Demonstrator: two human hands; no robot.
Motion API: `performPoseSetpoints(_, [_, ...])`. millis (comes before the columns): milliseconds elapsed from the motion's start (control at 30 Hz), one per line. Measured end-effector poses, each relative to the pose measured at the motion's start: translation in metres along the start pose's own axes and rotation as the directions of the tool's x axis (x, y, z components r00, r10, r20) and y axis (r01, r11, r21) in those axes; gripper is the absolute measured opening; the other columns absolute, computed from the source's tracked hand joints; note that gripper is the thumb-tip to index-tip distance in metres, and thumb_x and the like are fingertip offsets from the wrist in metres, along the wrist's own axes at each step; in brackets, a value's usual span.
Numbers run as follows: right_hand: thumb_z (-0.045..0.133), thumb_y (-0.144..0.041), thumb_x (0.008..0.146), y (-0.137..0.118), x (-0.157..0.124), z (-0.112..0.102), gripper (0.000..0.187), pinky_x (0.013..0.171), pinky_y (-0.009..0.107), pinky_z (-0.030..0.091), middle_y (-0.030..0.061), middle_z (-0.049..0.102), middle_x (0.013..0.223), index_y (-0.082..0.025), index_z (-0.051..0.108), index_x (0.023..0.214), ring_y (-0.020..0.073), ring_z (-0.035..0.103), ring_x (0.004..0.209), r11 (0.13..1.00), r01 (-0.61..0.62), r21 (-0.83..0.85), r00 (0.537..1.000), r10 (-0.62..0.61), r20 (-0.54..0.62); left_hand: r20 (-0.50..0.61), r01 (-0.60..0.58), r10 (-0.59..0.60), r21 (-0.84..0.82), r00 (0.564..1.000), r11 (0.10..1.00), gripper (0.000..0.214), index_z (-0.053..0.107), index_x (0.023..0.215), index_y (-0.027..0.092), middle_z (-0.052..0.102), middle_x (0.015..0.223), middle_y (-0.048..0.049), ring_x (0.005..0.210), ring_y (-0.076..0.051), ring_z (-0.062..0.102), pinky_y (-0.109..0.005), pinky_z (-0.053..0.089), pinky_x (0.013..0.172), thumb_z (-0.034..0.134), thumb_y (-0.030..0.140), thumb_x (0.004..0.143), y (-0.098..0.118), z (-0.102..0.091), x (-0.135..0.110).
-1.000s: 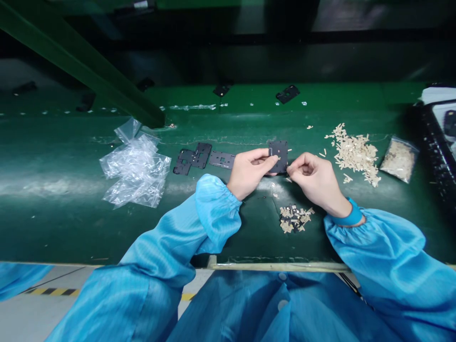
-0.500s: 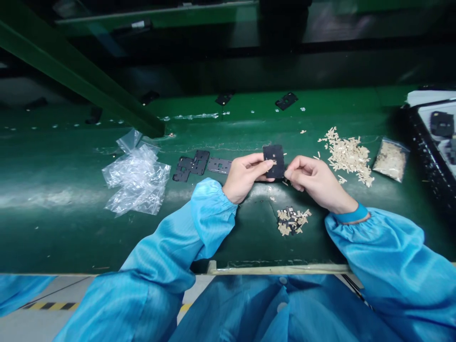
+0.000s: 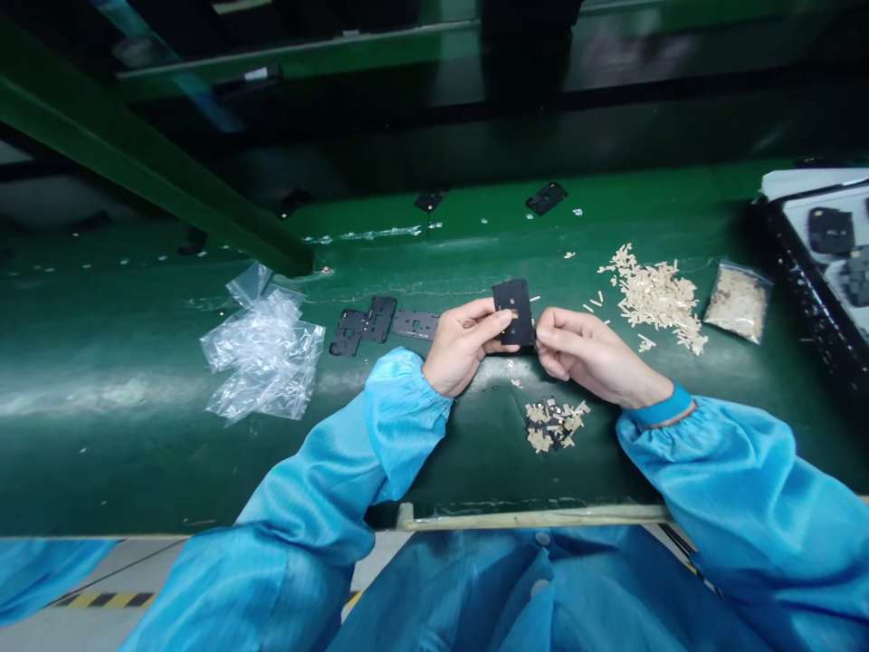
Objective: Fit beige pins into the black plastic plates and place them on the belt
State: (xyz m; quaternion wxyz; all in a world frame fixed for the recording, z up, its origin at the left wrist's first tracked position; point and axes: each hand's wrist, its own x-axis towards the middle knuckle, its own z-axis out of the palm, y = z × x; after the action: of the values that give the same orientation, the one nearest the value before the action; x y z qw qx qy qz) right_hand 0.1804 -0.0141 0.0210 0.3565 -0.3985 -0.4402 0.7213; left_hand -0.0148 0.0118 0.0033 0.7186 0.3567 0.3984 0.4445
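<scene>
Pinching black plate, left grip hides its edge | right grip curled, any hold unclear

Hands: two, left hand and right hand. Black plates in clear sight: six, with one held plate at the centre, three lying plates just left, two far plates. Dimmer, at far left: three dark pieces. Heaps of small bits: two, one large beige heap at right, one smaller mixed heap near, too many bits to count. At right, one filled bag and one tray, with at least two black parts inside. At left, one pile of clear bags, overlapped, beyond counting. Wristbands: one.
</scene>
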Motion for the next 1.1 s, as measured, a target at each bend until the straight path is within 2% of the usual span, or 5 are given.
performPoseSetpoints(167, [0.07,-0.046,0.095,0.0037,0.0008,0.0027,0.028,0.054,0.025,0.031,-0.007,0.047,0.061,-0.023,0.056,0.088,0.0103,0.04,0.053,0.998,0.068,-0.005,0.998,-0.068,-0.013,0.015,0.0,0.001,-0.027,1.0,1.0,0.039,0.07,0.09,0.017,0.072,0.084,-0.0003,0.072,-0.01,0.07,-0.02,0.063,0.063,0.09,0.043,0.068,-0.0023,0.0025,-0.0015])
performPoseSetpoints(367, [0.075,-0.042,0.09,0.0029,0.0006,0.0047,0.027,0.056,0.025,0.035,-0.0076,0.047,0.061,-0.024,0.055,0.092,0.0109,0.044,0.053,0.987,-0.005,0.16,0.998,-0.005,0.058,0.063,0.063,-0.058,-0.083,0.996,0.995,0.045,0.063,0.096,0.018,0.071,0.093,-0.0002,0.073,-0.009,0.07,-0.021,0.063,0.066,0.091,0.039,0.068,0.0001,0.0037,-0.0044])
performPoseSetpoints(567, [0.074,-0.04,0.092,-0.0008,0.004,0.0019,0.023,0.053,0.024,0.037,-0.0026,0.058,0.074,-0.02,0.064,0.091,0.009,0.051,0.055,0.98,0.129,0.15,0.984,-0.108,-0.139,0.027,0.0,0.005,-0.194,1.0,0.981,0.04,0.058,0.095,0.017,0.069,0.09,0.0022,0.083,-0.009,0.07,-0.024,0.062,0.081,0.09,0.028,0.072,-0.0006,0.0038,-0.0016])
performPoseSetpoints(667, [0.072,-0.041,0.093,-0.0018,0.0047,-0.0013,0.024,0.049,0.024,0.035,-0.0011,0.061,0.073,-0.019,0.067,0.087,0.0088,0.051,0.054,0.983,0.157,0.094,0.966,-0.133,-0.22,-0.032,-0.088,0.083,-0.18,0.996,0.98,0.04,0.058,0.091,0.016,0.069,0.085,0.002,0.077,-0.007,0.067,-0.019,0.057,0.075,0.091,0.027,0.071,-0.0039,0.0035,0.0019])
performPoseSetpoints(1100, [0.075,-0.031,0.088,-0.0005,0.0042,0.0006,0.023,0.047,0.024,0.029,-0.0038,0.056,0.063,-0.019,0.061,0.075,0.007,0.043,0.048,0.981,0.085,0.175,0.983,-0.053,-0.176,-0.042,-0.071,0.067,-0.097,0.997,0.993,0.046,0.054,0.087,0.017,0.071,0.083,0.0016,0.07,-0.008,0.067,-0.023,0.058,0.072,0.092,0.034,0.068,-0.0054,0.0042,0.0002])
